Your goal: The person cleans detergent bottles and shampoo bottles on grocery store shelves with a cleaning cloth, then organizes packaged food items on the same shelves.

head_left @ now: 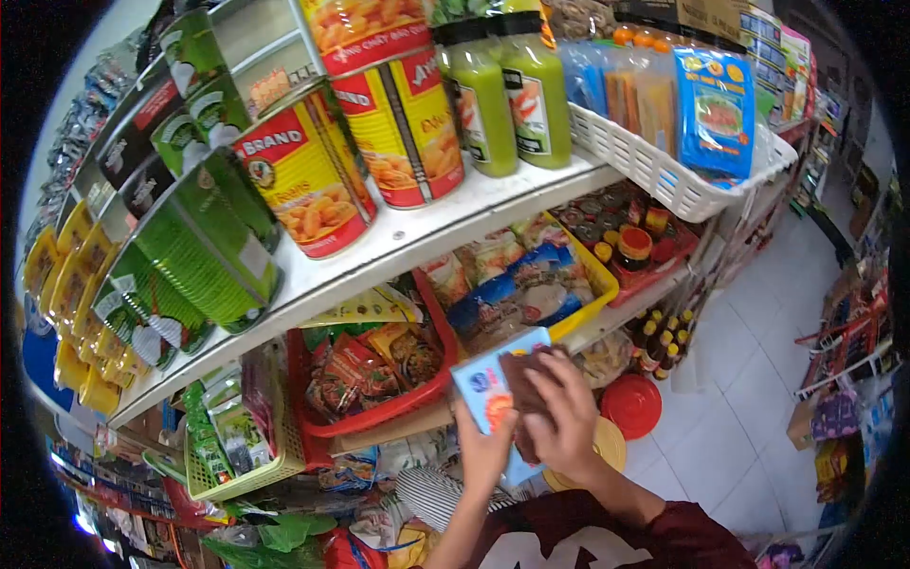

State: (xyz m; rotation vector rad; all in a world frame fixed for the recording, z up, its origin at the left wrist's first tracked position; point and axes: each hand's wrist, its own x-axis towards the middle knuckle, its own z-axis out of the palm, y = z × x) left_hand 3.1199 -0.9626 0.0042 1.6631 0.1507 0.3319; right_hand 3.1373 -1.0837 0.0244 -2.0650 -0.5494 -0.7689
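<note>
In front of my chest, my left hand (483, 441) grips a flat light-blue packet or box (482, 384) with red and orange print, thumb across its front. My right hand (567, 412) presses a dark brown cloth (523, 389) against the face of the same packet, fingers bent over the cloth. The cloth covers much of the packet's right side. Just behind my hands are a red basket (447, 384) of small packets and a yellow basket (607, 275) holding blue and white bags.
Above, a white shelf (398, 232) holds green cans (204, 242), yellow-and-red cans (403, 133), green sauce bottles (536, 100) and a white basket (654, 171). A green-yellow basket (294, 455) sits lower left. A red lid or stool (631, 406) and bottles (664, 346) stand near the tiled floor (739, 379).
</note>
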